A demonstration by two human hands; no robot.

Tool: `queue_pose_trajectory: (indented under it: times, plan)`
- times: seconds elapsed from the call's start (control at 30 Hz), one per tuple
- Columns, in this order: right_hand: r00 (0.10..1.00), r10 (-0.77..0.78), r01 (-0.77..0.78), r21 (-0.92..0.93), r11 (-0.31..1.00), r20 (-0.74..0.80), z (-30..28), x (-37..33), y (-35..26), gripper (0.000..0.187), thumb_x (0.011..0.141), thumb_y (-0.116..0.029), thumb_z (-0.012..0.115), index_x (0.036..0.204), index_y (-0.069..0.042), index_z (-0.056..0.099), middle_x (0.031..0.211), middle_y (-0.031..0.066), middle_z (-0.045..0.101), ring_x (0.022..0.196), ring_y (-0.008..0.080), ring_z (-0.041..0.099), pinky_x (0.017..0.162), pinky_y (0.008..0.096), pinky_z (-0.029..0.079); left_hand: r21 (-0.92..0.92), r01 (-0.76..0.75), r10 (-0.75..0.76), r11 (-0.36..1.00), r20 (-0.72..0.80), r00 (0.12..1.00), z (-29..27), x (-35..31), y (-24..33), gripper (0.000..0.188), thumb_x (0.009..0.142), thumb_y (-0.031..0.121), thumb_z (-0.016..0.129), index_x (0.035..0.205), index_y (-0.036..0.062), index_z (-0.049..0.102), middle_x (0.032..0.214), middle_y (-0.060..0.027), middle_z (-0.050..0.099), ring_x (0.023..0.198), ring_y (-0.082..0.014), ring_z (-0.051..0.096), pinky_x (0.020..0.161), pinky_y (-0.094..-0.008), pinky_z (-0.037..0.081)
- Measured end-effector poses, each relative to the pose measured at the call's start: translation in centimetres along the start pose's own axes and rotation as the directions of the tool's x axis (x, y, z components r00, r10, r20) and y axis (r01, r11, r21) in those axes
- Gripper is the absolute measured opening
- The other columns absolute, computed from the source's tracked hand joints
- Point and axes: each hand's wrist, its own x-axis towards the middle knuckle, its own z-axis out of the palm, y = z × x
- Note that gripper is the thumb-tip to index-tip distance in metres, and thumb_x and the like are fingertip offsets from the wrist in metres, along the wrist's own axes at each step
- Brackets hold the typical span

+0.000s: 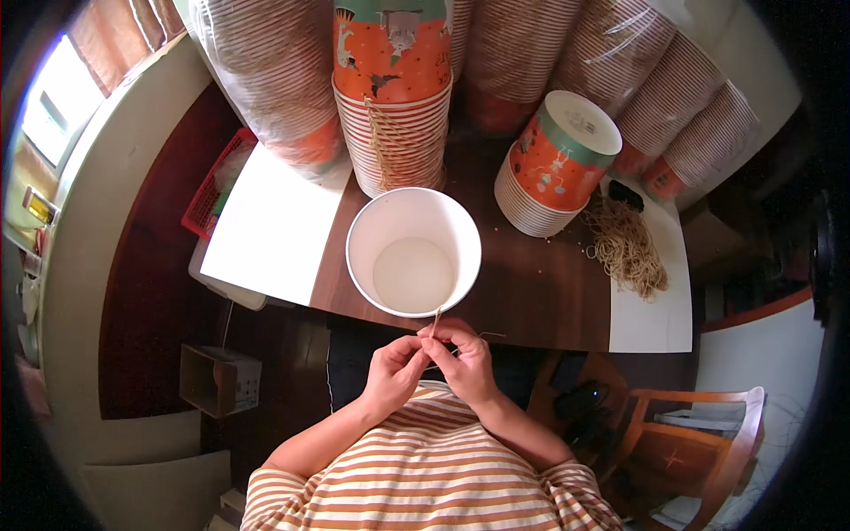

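Note:
In front of me my left hand (396, 370) and my right hand (465, 361) meet fingertip to fingertip, both pinching a thin tan cord (437, 320). The cord rises from the fingers to the near rim of a white paper bucket (363, 257), and a loose end sticks out to the right of my right hand. That bucket stands with its mouth up near the table's front edge; its white inside faces me. How the cord is fixed at the rim, and whether it is knotted, is too small to tell.
Behind the bucket rises a tall stack of orange buckets (394, 62) with cords hanging on it. A shorter upside-down stack (549, 168) and a heap of tan cords (629, 248) lie right. Plastic-wrapped stacks (266, 71) line the back. A wooden chair (691, 451) stands lower right.

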Motion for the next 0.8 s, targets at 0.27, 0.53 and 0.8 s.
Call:
queue_pose_trajectory:
  times: [0.27,0.53,0.8]
  plan:
    - [0.989,0.151,-0.147,0.169,0.975,-0.008,0.4,-0.3,0.3,0.012,0.089,-0.008,0.057,0.094,0.0,0.064,0.09,0.0036,0.064,0.081,0.0091,0.059,0.073,0.0236,0.049,-0.054,-0.005,0.002,0.999,-0.06,0.998,-0.2,-0.1,-0.7,0.015,0.091,0.007,0.056,0.098,-0.0048,0.061,0.083,-0.0026,0.063,0.075,-0.0065,0.056,0.068,-0.0201,0.047]
    - [0.948,0.308,-0.252,0.408,0.877,-0.076,0.8,0.6,-0.2,0.013,0.09,-0.012,0.057,0.09,-0.002,0.065,0.081,0.0039,0.065,0.076,0.0095,0.058,0.068,0.0235,0.048,0.204,-0.026,0.025,0.979,0.01,1.0,-0.3,-0.3,-0.4,0.011,0.089,0.004,0.057,0.095,-0.0028,0.064,0.082,-0.0013,0.064,0.073,-0.0043,0.054,0.064,-0.0184,0.044]
    - [0.939,0.344,-0.306,0.414,0.857,-0.019,-0.1,3.0,-1.5,0.019,0.09,-0.017,0.058,0.09,0.001,0.064,0.062,0.0044,0.059,0.056,0.0088,0.053,0.055,0.0219,0.044,0.339,-0.061,0.048,0.939,0.046,0.998,-0.2,-0.6,-0.3,0.011,0.086,0.005,0.059,0.091,-0.0024,0.066,0.076,-0.006,0.063,0.068,-0.0095,0.057,0.06,-0.0226,0.045]
